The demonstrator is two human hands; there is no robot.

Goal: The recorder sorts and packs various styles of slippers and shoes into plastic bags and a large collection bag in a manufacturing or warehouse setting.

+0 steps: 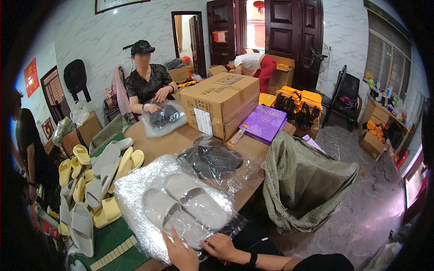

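Grey slippers lie on clear bags at the table's near edge (probably light, springy; straps look best to hold). Left hand: fingers spread by one heel; right hand: fingers bent, grip unclear.

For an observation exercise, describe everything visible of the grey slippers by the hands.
The grey slippers look like smooth moulded foam, each with one broad strap. They lie side by side, soles down, on shiny clear plastic. The left hand overlaps one slipper's near end; the right hand is beside it.
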